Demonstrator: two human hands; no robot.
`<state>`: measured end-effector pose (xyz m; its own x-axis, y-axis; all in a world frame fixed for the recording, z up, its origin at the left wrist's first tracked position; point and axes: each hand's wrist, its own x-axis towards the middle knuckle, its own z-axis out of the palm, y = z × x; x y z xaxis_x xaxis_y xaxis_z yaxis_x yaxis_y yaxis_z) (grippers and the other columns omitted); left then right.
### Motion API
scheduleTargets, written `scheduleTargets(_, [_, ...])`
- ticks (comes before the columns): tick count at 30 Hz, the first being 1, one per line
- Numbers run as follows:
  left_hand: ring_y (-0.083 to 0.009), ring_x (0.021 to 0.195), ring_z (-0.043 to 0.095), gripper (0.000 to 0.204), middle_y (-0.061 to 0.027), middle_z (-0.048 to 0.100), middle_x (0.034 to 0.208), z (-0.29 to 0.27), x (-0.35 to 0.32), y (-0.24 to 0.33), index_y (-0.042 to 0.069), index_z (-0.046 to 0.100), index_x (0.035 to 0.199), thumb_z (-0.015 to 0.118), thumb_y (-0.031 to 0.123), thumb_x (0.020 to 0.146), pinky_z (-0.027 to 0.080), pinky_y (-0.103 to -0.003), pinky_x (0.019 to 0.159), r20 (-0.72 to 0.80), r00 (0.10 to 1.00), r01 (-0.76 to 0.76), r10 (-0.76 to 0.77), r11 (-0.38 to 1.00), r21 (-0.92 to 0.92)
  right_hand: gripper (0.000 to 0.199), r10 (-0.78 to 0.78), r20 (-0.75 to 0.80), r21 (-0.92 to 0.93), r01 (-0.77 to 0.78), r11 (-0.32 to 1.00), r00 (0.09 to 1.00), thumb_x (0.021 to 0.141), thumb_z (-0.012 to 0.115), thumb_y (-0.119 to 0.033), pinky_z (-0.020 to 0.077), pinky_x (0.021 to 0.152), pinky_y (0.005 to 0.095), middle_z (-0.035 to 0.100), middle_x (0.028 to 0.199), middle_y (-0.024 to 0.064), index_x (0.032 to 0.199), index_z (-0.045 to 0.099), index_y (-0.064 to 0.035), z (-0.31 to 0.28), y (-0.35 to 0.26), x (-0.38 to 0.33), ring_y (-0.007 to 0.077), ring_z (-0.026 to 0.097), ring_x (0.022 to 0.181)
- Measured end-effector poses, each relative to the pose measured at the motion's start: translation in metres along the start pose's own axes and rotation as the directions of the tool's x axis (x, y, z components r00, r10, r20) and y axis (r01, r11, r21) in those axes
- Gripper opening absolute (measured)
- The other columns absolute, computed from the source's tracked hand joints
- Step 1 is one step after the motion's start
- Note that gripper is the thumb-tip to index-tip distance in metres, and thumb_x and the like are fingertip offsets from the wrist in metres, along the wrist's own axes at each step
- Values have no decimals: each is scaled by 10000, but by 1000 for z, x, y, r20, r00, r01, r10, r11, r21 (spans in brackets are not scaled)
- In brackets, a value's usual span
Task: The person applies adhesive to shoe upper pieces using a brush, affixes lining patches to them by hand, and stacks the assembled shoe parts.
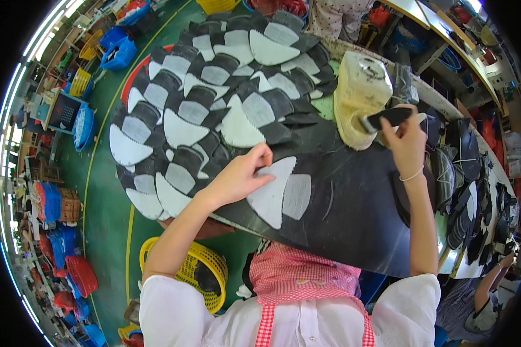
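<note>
Grey cut piece (270, 194): a flat, light grey panel with one curved edge and a pointed tip, located at centre frame on a large black work board (341, 214). A second, squarer grey piece (297, 196) lies just beside it to the right, edges touching or nearly so.

Packaging and labels: a cream plastic jug (362, 95) stands at upper right of centre, on the far edge of the board. No readable label is distinguishable on it. Yellow, blue and red plastic baskets sit along the left rim of the frame on the green floor; one yellow basket (200, 272) is at lower centre-left, below the board edge.

Left hand (240, 176): fingers curled and pressing down on the upper left corner of the grey cut piece, thumb against its edge.

Right hand (408, 141): fingers closed around a black-handled brush (388, 118), whose head meets the side of the jug.

Stock layout: the upper left half of the board carries overlapping rows of cut pieces (214, 98), alternating grey, white and black, arranged like scales.

Clearance: the lower right half of the board is bare black surface. Its near edge runs diagonally from lower left to lower right, just above a red checked apron (301, 277). Dark cut parts (469, 196) crowd the table at right frame
</note>
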<state>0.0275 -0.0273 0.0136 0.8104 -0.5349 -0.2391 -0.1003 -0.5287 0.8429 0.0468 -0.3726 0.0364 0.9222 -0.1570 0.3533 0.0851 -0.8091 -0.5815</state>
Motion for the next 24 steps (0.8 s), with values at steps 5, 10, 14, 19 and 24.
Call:
scheduleTargets(5, [-71,682,488,346,67,547,791,-50,25,0,108,483,1064,726,137,821,432,-263,630,-395,917,-166,53,952,-258,428,270,181,-272,-216,938,946,885,623,-462,505,675,442,685,800,158,1006,583,-53,-22,9,10,375,663,774])
scheduleTargets(10, [-29,784,502,367,10,587,1007,-143,108,-82,120,508,1205,669,188,882,334,-198,552,-673,738,-230,-51,918,-322,331,127,266,-35,-121,992,956,905,619,-396,512,695,431,682,816,158,984,586,-77,-21,36,-23,362,663,786])
scheduleTargets(14, [-233,1245,481,419,-96,511,1335,-105,142,-71,96,514,1280,645,168,888,339,-408,1054,-663,707,-53,244,954,295,188,162,70,21,-164,986,984,885,669,-221,510,649,354,662,784,116,1000,597,-90,-102,76,-75,257,660,687])
scheduleTargets(19, [-170,1132,539,183,-78,579,1228,-42,109,-5,59,599,1097,578,49,916,419,-318,957,-435,833,-390,341,920,-25,715,223,-289,-579,-356,733,931,677,783,-167,448,924,386,562,1229,125,1314,463,-108,-222,180,-171,294,545,1143])
scheduleTargets(24, [-116,946,606,118,-43,659,1019,33,94,64,15,634,981,556,-39,911,460,-243,855,-45,954,-301,298,936,-183,1097,338,-269,-756,-415,506,902,604,812,-203,376,1032,498,365,1466,188,1514,200,-158,-183,206,-197,395,367,1336])
